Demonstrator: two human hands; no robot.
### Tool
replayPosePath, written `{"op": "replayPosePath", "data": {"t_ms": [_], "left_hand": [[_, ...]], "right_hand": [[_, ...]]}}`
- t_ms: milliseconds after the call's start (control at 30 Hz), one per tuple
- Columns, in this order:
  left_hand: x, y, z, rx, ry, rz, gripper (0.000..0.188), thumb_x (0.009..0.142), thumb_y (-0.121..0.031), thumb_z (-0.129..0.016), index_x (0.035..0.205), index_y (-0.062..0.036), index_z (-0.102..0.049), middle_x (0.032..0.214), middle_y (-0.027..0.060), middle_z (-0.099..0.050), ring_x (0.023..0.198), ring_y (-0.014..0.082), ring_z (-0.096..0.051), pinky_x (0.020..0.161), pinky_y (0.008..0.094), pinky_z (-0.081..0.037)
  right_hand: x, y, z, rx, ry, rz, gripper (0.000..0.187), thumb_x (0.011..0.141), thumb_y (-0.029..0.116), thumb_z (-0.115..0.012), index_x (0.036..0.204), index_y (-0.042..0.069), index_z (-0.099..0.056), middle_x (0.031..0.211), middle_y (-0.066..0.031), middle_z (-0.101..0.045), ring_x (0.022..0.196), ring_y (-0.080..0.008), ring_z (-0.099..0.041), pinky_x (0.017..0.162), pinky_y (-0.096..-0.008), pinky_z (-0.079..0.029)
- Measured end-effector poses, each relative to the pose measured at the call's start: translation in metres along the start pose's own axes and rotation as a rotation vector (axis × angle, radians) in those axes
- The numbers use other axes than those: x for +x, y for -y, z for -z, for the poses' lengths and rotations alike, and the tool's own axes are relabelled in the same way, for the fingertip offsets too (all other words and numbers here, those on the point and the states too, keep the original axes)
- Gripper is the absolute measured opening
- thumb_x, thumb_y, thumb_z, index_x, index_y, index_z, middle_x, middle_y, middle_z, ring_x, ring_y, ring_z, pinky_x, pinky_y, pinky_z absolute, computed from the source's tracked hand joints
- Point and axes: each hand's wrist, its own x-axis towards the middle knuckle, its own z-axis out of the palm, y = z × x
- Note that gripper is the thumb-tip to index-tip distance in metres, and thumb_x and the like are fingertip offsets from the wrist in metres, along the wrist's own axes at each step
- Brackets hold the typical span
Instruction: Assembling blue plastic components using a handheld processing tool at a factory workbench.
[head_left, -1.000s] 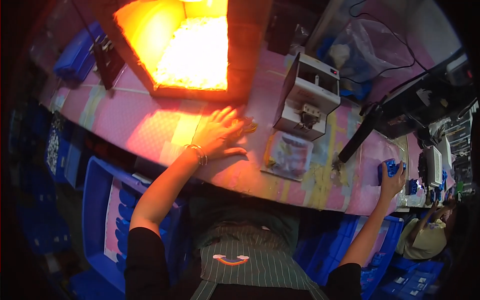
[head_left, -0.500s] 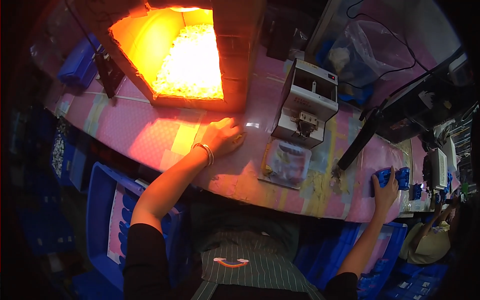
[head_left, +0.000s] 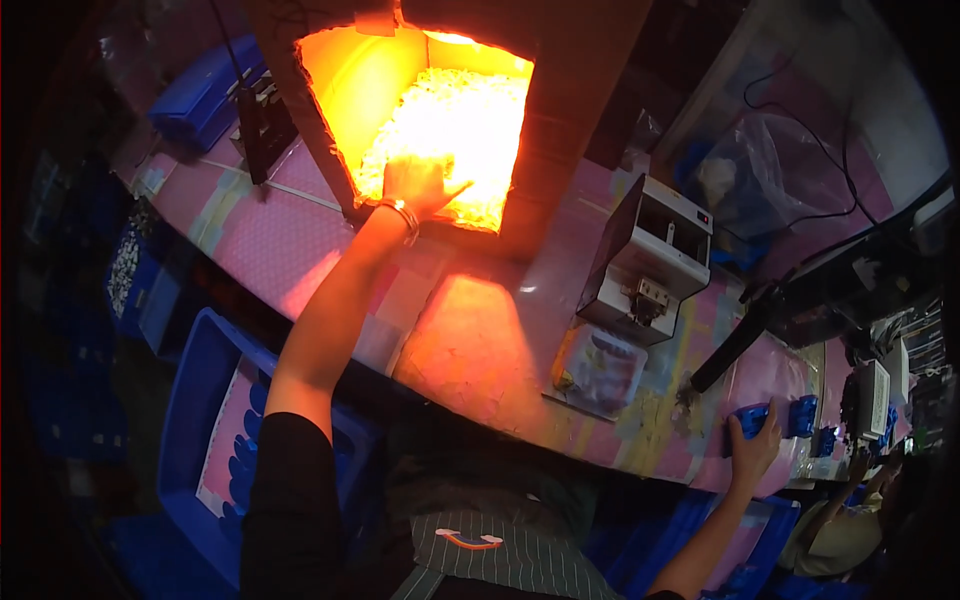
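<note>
My left hand (head_left: 415,187) reaches into the brightly lit opening of a brown box (head_left: 565,140). Its thumb stands apart from the palm and the hand looks open; glare washes out the other fingertips. Beneath it lies a heap of small, light-coloured pieces (head_left: 475,120), too bright to make out singly. At the right end of the table, my right hand (head_left: 760,448) is closed around a blue moulded plastic part (head_left: 748,420). Another blue part (head_left: 803,415) stands just right of it.
A white-and-black bench machine (head_left: 650,265) stands mid-table, with a clear plastic tray (head_left: 600,372) before it. A black arm (head_left: 735,350) slants down nearby. Below the table's left edge sits a blue crate (head_left: 185,430) holding blue pieces. Another person (head_left: 835,535) is at far right.
My left hand has gone from the tabletop, where it was closed, forward into the box opening. My right hand stays on the blue part. The whole view has shifted.
</note>
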Motion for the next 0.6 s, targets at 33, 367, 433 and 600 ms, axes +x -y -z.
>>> {"op": "replayPosePath", "data": {"t_ms": [33, 367, 433, 600], "left_hand": [[0.007, 0.018, -0.009, 0.15, -0.045, -0.112, 0.029, 0.084, -0.041, -0.07, 0.088, -0.0125, -0.07, 0.094, 0.0091, -0.068, 0.083, 0.0311, -0.066, 0.072, 0.0456, -0.052], [0.015, -0.012, -0.062, 0.178, 0.023, 0.107, 0.029, 0.089, -0.038, -0.064, 0.108, -0.017, -0.071, 0.114, 0.0127, -0.066, 0.107, 0.031, -0.062, 0.096, 0.0478, -0.046], [0.078, -0.014, -0.07, 0.215, 0.033, 0.159, 0.029, 0.09, -0.037, -0.062, 0.108, -0.0169, -0.071, 0.115, 0.0134, -0.066, 0.106, 0.0315, -0.063, 0.094, 0.0477, -0.047], [0.1, -0.036, -0.121, 0.238, 0.138, 0.2, 0.028, 0.092, -0.035, -0.059, 0.11, -0.0166, -0.069, 0.118, 0.015, -0.064, 0.103, 0.0328, -0.065, 0.088, 0.0474, -0.051]], "right_hand": [[0.0, 0.001, 0.0, 0.006, -0.011, 0.01, 0.085, 0.073, 0.043, -0.079, 0.145, 0.014, -0.045, 0.105, -0.0227, -0.059, 0.099, -0.0433, -0.057, 0.087, -0.0514, -0.045], [-0.015, 0.004, 0.002, -0.029, -0.004, -0.069, 0.087, 0.07, 0.036, -0.081, 0.144, 0.008, -0.044, 0.104, -0.0232, -0.056, 0.1, -0.0428, -0.054, 0.087, -0.0515, -0.044], [-0.007, 0.01, -0.009, -0.001, -0.015, -0.033, 0.089, 0.069, 0.036, -0.081, 0.144, 0.006, -0.044, 0.105, -0.0236, -0.056, 0.1, -0.0434, -0.054, 0.087, -0.0515, -0.044], [-0.015, 0.003, -0.007, -0.023, -0.121, -0.004, 0.086, 0.072, 0.037, -0.08, 0.142, 0.003, -0.044, 0.107, -0.0241, -0.056, 0.1, -0.0439, -0.053, 0.087, -0.0512, -0.044]]}}
